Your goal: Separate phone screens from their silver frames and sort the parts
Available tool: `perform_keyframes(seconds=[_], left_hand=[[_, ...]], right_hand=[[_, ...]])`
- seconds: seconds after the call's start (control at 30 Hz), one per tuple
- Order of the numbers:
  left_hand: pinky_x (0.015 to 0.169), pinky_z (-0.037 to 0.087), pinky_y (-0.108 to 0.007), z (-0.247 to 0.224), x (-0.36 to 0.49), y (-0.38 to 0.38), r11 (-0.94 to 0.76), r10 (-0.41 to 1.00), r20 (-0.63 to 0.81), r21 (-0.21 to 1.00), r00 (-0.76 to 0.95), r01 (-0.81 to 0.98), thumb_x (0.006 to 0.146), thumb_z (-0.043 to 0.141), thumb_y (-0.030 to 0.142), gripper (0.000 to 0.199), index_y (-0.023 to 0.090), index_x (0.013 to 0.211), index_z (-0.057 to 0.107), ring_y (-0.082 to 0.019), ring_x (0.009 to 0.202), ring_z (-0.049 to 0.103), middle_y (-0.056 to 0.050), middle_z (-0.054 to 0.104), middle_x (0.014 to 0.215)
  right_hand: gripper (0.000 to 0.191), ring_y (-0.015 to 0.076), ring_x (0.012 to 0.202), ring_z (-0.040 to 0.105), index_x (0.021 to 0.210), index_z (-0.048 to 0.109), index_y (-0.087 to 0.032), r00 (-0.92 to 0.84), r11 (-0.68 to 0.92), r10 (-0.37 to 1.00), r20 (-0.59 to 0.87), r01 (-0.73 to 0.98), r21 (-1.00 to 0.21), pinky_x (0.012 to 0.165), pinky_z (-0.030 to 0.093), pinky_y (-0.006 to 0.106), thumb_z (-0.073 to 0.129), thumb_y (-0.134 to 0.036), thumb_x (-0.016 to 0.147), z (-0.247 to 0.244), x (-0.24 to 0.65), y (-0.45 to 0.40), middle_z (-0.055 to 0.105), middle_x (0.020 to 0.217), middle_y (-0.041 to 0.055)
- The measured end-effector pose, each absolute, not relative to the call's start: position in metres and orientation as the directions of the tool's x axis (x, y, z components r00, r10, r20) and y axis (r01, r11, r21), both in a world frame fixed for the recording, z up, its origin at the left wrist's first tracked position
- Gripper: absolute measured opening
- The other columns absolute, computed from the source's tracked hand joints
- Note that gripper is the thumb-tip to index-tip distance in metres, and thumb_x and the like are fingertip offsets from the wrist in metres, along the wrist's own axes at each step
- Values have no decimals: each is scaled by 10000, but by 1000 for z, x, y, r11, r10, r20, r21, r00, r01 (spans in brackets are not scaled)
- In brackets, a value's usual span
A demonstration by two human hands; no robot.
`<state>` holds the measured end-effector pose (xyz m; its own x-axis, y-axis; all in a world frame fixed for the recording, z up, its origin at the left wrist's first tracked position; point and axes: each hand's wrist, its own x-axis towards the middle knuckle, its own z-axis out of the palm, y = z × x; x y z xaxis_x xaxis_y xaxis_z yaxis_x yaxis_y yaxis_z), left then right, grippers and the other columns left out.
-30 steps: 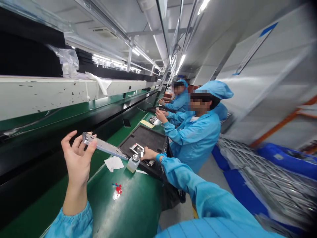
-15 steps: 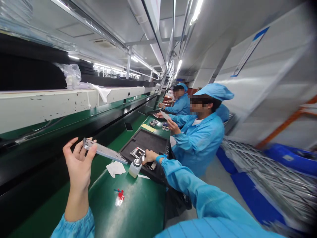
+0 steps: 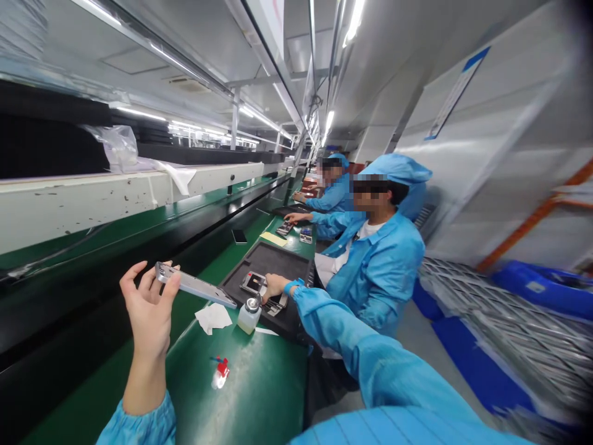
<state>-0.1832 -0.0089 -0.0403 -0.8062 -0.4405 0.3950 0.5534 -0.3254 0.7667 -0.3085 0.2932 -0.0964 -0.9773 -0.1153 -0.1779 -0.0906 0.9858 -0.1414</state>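
Observation:
My left hand [image 3: 152, 303] pinches a slim silver phone housing [image 3: 197, 285] by one end, between thumb and fingers. The housing is held tilted above the bench, its far end over the near side of a black tray [image 3: 296, 262]. Inside the tray lies an opened phone assembly [image 3: 254, 282], with more metal phone parts [image 3: 277, 307] beside it. My right hand [image 3: 276, 285] reaches into the tray with curled fingers, down at these parts. Its fingertips are partly hidden behind a small bottle [image 3: 250, 314] with a metal top, so what they grip cannot be made out.
A white wipe [image 3: 213, 317] and a small red object [image 3: 222, 368] lie on the green bench [image 3: 259, 386]. Farther off are a dark phone-shaped panel [image 3: 239, 236], a yellow strip [image 3: 273, 238] and phone parts [image 3: 285, 228]. A co-worker [image 3: 386, 253] sits close on the right.
My right hand has shifted slightly over the phone parts in the tray. The co-worker has lowered the sheet-like thing and now reaches to parts on the bench. My left hand still holds the housing.

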Motion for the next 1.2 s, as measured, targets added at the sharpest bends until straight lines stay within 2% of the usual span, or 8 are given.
perform_keyframes(seconds=[0.13, 0.3, 0.4, 0.47, 0.57, 0.8, 0.97, 1.2], left_hand=[[1033, 620, -564, -37, -182, -8, -460, -465, 293, 726, -835, 511, 630, 1049, 538, 836, 291, 1247, 542, -315, 1034, 818, -77, 813, 1113], [1019, 613, -607, -30, -178, -3, -600, -484, 189, 639, -854, 482, 683, 984, 658, 747, 231, 1206, 663, -327, 994, 805, -116, 843, 1090], [1008, 633, -544, -20, -174, -2, -674, -457, 86, 616, -885, 408, 925, 745, 712, 596, 156, 1140, 756, -312, 1000, 796, -154, 833, 1154], [956, 658, -496, -12, -171, -2, -712, -429, 1, 615, -903, 338, 1075, 500, 676, 633, 113, 1106, 787, -287, 925, 802, -168, 825, 1186], [833, 685, -427, -6, -168, -2, -739, -401, -68, 614, -914, 278, 1128, 369, 623, 681, 83, 1140, 784, -268, 873, 802, -179, 814, 1229], [772, 692, -405, -20, -165, 2, -831, -226, 125, 492, -966, 258, 1145, 366, 557, 512, 206, 1197, 735, -260, 944, 820, -167, 826, 1202], [707, 675, -383, -21, -157, 3, -819, -106, 211, 536, -972, 206, 1163, 261, 553, 552, 215, 1283, 681, -252, 899, 818, -174, 814, 1210], [728, 670, -398, -30, -153, 1, -802, 60, 383, 568, -922, 184, 1107, 455, 632, 499, 237, 1293, 697, -307, 928, 830, -165, 796, 1284]], right_hand=[[371, 268, 1135, 732, 1343, 682, -165, -959, 987, -150, -241, -131, -93, 973, 645, 481, 736, -390, 1054, -108, -331, 294, 715, 1318, 107], [350, 269, 1120, 729, 1307, 694, -158, -951, 971, -222, -216, -195, -142, 963, 642, 468, 735, -394, 1052, -132, -342, 301, 718, 1294, 93], [338, 264, 1117, 711, 1280, 693, -158, -962, 966, -222, -158, -195, -171, 959, 628, 459, 746, -389, 1038, -149, -339, 308, 701, 1305, 91], [379, 264, 1128, 690, 1265, 685, -155, -973, 968, -199, -114, -177, -178, 968, 605, 454, 802, -382, 984, -159, -334, 312, 678, 1324, 111], [490, 307, 1174, 654, 1181, 697, -146, -984, 969, -170, -43, -159, -188, 980, 555, 422, 927, -387, 822, -168, -327, 317, 656, 1310, 158], [400, 306, 1090, 689, 1094, 679, -174, -977, 945, -197, 78, -211, -251, 935, 525, 361, 882, -357, 801, -177, -309, 334, 704, 1121, 135], [320, 367, 1004, 732, 1078, 648, -206, -971, 935, -185, 151, -221, -276, 775, 494, 398, 821, -365, 861, -178, -299, 336, 754, 1095, 185], [364, 276, 643, 665, 752, 548, -260, -959, 906, -18, 282, -135, -401, 587, 363, 322, 817, -495, 823, -141, -303, 342, 671, 638, 35]])
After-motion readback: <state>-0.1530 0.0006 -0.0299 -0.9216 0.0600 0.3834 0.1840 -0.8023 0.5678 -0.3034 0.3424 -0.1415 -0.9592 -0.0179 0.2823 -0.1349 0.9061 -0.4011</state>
